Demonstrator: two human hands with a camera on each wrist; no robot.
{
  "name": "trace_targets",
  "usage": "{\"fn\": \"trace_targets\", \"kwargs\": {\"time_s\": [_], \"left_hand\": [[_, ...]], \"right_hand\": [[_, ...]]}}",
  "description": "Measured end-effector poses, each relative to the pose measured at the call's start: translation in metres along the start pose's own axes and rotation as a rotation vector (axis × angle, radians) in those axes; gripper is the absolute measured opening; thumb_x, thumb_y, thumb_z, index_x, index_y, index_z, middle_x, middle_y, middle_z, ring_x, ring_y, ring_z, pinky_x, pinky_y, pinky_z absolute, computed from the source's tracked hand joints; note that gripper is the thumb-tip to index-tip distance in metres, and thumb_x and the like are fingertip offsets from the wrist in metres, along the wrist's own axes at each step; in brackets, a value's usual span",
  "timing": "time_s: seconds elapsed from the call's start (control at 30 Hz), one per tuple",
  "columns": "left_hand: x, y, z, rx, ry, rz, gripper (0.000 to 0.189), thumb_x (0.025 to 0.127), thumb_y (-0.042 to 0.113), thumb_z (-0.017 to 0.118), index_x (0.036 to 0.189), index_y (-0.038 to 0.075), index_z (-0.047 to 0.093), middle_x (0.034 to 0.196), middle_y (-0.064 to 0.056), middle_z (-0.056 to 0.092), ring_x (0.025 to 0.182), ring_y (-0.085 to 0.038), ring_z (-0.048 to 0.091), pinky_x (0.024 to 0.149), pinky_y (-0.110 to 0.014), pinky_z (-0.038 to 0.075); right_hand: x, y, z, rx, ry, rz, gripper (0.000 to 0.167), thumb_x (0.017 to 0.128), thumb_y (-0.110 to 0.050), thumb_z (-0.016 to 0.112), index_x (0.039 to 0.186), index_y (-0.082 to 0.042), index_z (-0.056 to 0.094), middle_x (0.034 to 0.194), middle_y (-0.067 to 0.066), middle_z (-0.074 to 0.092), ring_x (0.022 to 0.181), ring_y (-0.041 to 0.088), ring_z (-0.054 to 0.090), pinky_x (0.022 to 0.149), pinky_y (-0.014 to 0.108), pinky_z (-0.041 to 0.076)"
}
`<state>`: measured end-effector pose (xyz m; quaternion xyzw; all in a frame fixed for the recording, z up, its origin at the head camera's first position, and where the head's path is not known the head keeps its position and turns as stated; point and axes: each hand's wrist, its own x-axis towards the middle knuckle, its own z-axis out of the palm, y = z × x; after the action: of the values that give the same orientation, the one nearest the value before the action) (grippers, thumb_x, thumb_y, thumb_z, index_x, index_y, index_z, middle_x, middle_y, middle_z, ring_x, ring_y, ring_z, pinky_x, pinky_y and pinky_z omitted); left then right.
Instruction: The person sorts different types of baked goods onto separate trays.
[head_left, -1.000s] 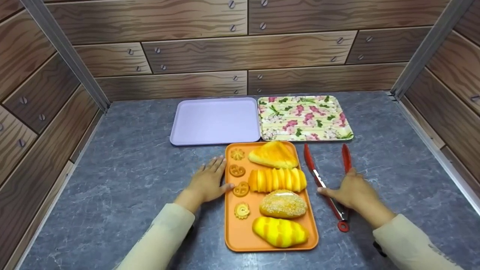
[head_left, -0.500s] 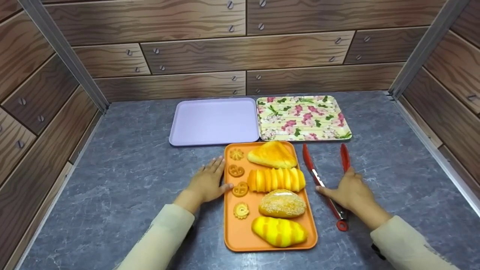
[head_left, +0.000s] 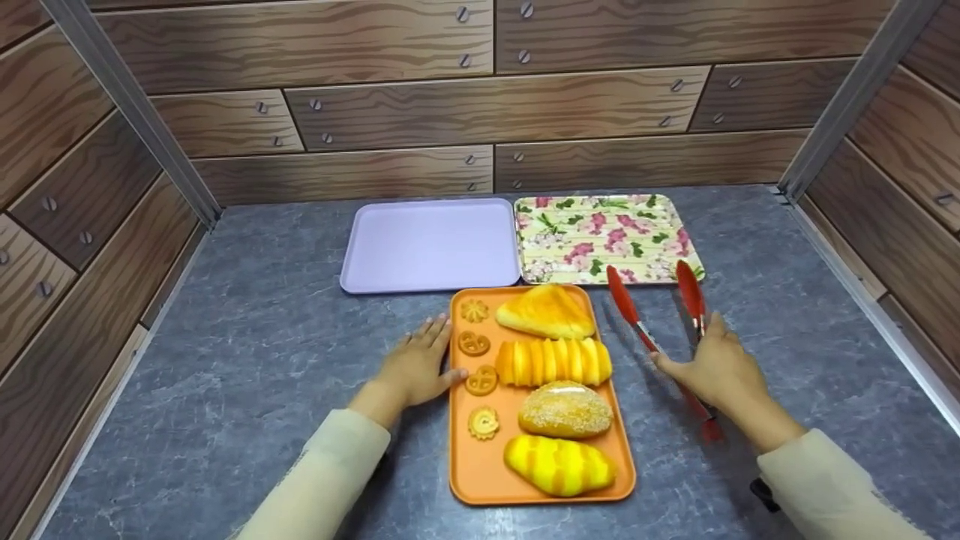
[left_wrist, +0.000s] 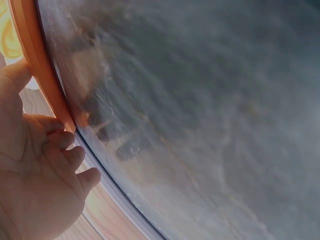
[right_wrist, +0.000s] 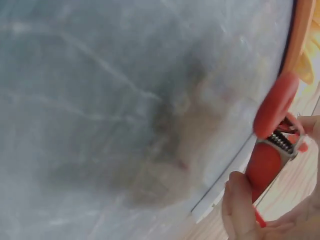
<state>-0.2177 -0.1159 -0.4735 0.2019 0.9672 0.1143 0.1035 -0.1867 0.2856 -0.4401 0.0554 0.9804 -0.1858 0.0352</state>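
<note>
My left hand (head_left: pixel 415 363) rests on the grey tabletop at the left edge of an orange tray (head_left: pixel 480 476), fingers extended and thumb over its rim. In the left wrist view, the fingertips are right at that rim. On the tray are a triangular toast (head_left: pixel 546 311), a sliced loaf (head_left: pixel 555 361), a seeded bun (head_left: pixel 565 409), a yellow striped bread (head_left: pixel 559 465) and several small cookies (head_left: pixel 484 423). My right hand (head_left: pixel 726 372) grips red-and-silver tongs (head_left: pixel 624 296) between thumb and fingers, their arms spread apart. The right wrist view shows the tongs' spring and red parts (right_wrist: pixel 265 165).
Behind the orange tray lie a lilac tray (head_left: pixel 435 246) and a floral tray (head_left: pixel 611 238), side by side. Wood-patterned walls (head_left: pixel 420 112) enclose the tabletop (head_left: pixel 270 300) at the back and both sides.
My right hand has lifted the tongs, which have shifted forward, so their red tips now overlap the floral tray's front edge in view. The left hand and orange tray have stayed put.
</note>
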Motion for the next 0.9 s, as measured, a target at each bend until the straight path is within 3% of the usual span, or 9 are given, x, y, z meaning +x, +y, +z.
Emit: {"fn": "trace_targets", "kwargs": {"time_s": [0.13, 0.27, 0.43, 0.63, 0.9], "left_hand": [[0.0, 0.0, 0.001, 0.003, -0.004, -0.008, 0.082, 0.094, 0.056, 0.046, 0.152, 0.005, 0.018, 0.157, -0.011, 0.013, 0.143, -0.028, 0.011, 0.113, -0.049, 0.016], [0.0, 0.0, 0.001, 0.01, -0.006, -0.008, 0.082, 0.094, 0.056, 0.047, 0.152, 0.004, 0.018, 0.157, -0.011, 0.014, 0.143, -0.028, 0.012, 0.113, -0.049, 0.018], [0.001, 0.001, 0.001, 0.006, -0.008, -0.007, 0.082, 0.094, 0.055, 0.047, 0.152, 0.004, 0.018, 0.157, -0.011, 0.014, 0.143, -0.028, 0.012, 0.113, -0.049, 0.018], [0.001, 0.0, 0.001, -0.005, -0.005, -0.008, 0.082, 0.094, 0.055, 0.047, 0.152, 0.004, 0.019, 0.157, -0.011, 0.014, 0.143, -0.028, 0.012, 0.113, -0.05, 0.018], [0.0, 0.0, 0.001, -0.021, 0.006, 0.0, 0.081, 0.094, 0.054, 0.048, 0.152, 0.004, 0.019, 0.157, -0.012, 0.015, 0.143, -0.029, 0.013, 0.113, -0.05, 0.018]], "right_hand": [[0.005, 0.0, -0.005, 0.043, 0.067, -0.042, 0.119, 0.079, -0.057, 0.067, 0.139, 0.024, 0.004, 0.124, 0.051, 0.035, 0.101, 0.061, 0.047, 0.081, 0.065, 0.043], [0.009, 0.002, -0.007, 0.099, 0.133, -0.076, 0.109, 0.08, -0.052, 0.069, 0.14, 0.021, 0.016, 0.12, 0.047, 0.042, 0.098, 0.057, 0.05, 0.079, 0.064, 0.043], [0.013, 0.006, -0.008, 0.167, 0.173, -0.086, 0.106, 0.078, -0.045, 0.074, 0.14, 0.022, 0.019, 0.116, 0.042, 0.044, 0.099, 0.052, 0.05, 0.085, 0.063, 0.04], [0.019, 0.011, -0.01, 0.159, 0.147, -0.082, 0.108, 0.08, -0.05, 0.07, 0.137, 0.025, 0.017, 0.131, 0.048, 0.029, 0.115, 0.06, 0.037, 0.096, 0.066, 0.032], [0.023, 0.01, -0.011, 0.13, 0.081, -0.081, 0.105, 0.085, -0.053, 0.062, 0.136, 0.026, 0.017, 0.129, 0.049, 0.029, 0.113, 0.061, 0.037, 0.093, 0.067, 0.033]]}}
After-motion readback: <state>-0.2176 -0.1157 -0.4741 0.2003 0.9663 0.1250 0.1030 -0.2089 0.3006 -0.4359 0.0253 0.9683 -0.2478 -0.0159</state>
